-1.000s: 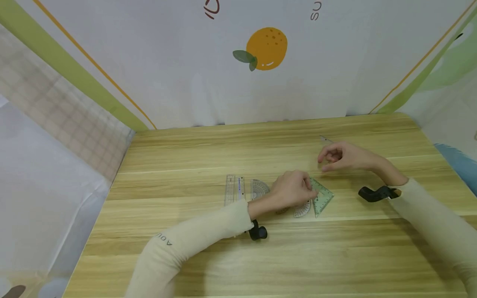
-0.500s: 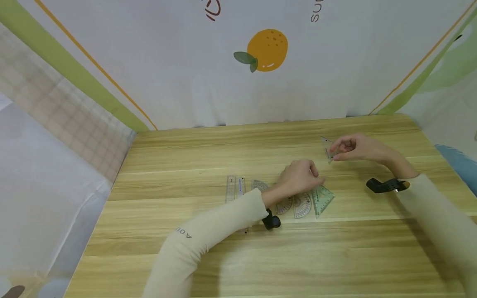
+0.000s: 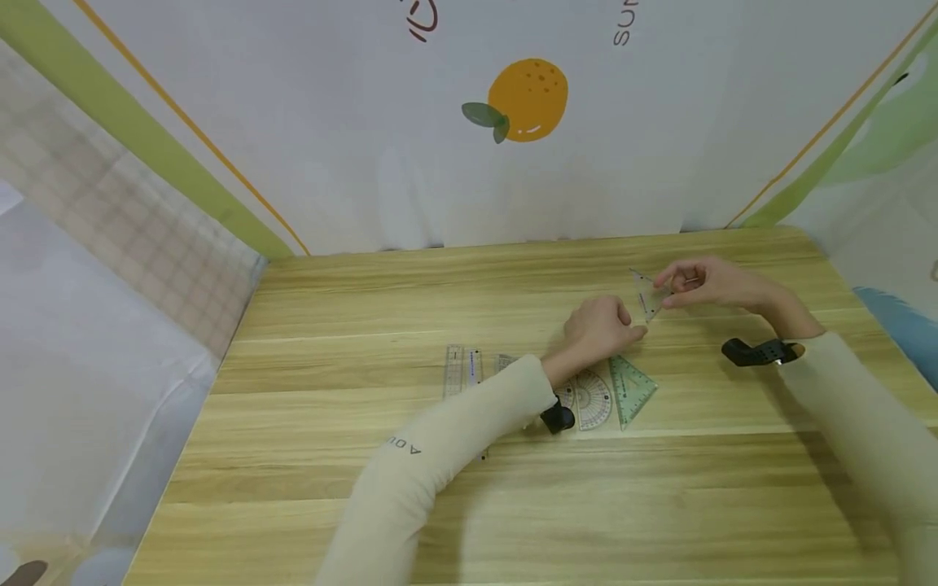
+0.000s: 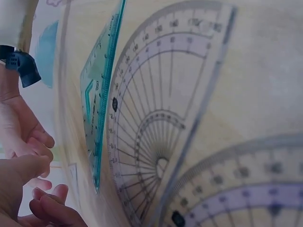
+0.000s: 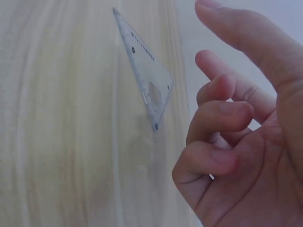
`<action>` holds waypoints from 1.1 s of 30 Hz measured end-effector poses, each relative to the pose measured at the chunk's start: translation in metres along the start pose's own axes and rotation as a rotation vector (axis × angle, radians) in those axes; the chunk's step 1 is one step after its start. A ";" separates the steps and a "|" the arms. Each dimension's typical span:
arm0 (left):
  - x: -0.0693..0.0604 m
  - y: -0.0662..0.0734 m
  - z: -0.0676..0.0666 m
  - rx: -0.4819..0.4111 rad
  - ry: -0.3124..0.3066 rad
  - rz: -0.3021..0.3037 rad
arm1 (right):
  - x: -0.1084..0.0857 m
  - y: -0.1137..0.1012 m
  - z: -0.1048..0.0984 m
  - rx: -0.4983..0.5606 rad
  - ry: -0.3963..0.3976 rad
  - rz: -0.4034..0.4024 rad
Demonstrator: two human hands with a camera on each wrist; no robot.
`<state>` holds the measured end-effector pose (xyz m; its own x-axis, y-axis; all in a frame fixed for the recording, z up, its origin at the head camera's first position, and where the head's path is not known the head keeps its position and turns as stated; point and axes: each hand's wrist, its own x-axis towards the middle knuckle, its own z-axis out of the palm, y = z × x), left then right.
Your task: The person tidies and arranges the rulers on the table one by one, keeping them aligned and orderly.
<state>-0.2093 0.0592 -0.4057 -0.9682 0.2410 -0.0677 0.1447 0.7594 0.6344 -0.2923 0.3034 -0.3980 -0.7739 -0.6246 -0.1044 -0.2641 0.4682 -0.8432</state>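
Observation:
A clear set square (image 3: 645,297) lies toward the back right of the table. Beside it hovers my right hand (image 3: 714,283); the right wrist view shows bent fingers (image 5: 222,116) and a raised thumb, apart from the set square (image 5: 147,71). My left hand (image 3: 597,325), fingers loosely bent and holding nothing visible, is just nearer than the clear set square. Below that hand lie a green set square (image 3: 633,389) and a clear protractor (image 3: 593,400). A second protractor (image 4: 246,189) shows at the lower right of the left wrist view.
Two clear rulers (image 3: 453,370) lie side by side at the row's left end, partly under the left sleeve (image 3: 469,423). Another protractor (image 3: 504,360) is mostly hidden by that sleeve. A printed cloth (image 3: 366,163) hangs behind the wooden table (image 3: 352,309).
My left hand has moved up and right, away from over the protractors and green set square. My right hand has shifted back and right, uncovering much of the clear set square.

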 end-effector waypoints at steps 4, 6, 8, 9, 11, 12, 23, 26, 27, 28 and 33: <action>0.009 0.003 0.002 0.022 0.028 -0.040 | 0.002 0.002 -0.003 0.013 0.014 0.000; 0.014 0.003 0.001 0.032 0.048 -0.064 | 0.003 0.002 -0.004 0.021 0.020 0.010; 0.018 0.003 0.001 0.031 0.057 -0.075 | 0.004 0.001 -0.005 0.025 0.028 0.017; 0.020 0.002 0.001 0.028 0.058 -0.078 | 0.005 0.001 -0.005 0.025 0.029 0.016; 0.024 0.001 0.001 0.012 0.054 -0.079 | 0.006 0.001 -0.005 0.025 0.032 0.010; 0.024 0.000 0.002 0.001 0.050 -0.076 | 0.007 0.001 -0.006 0.024 0.035 0.010; 0.029 -0.001 0.001 -0.120 0.041 -0.033 | 0.014 -0.001 -0.011 -0.024 0.074 0.090; 0.032 0.000 0.004 -0.140 0.060 -0.042 | 0.015 -0.001 -0.012 -0.025 0.083 0.106; 0.034 0.000 0.005 -0.145 0.067 -0.044 | 0.015 -0.001 -0.012 -0.028 0.085 0.110; 0.035 0.001 0.006 -0.146 0.073 -0.045 | 0.015 -0.001 -0.013 -0.028 0.088 0.114; 0.040 0.003 0.013 -0.150 0.100 -0.067 | 0.016 -0.002 -0.013 -0.027 0.095 0.130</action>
<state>-0.2450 0.0788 -0.4170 -0.9911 0.1260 -0.0418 0.0542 0.6714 0.7391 -0.3114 0.3009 -0.3911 -0.8534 -0.4961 -0.1601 -0.1727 0.5589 -0.8111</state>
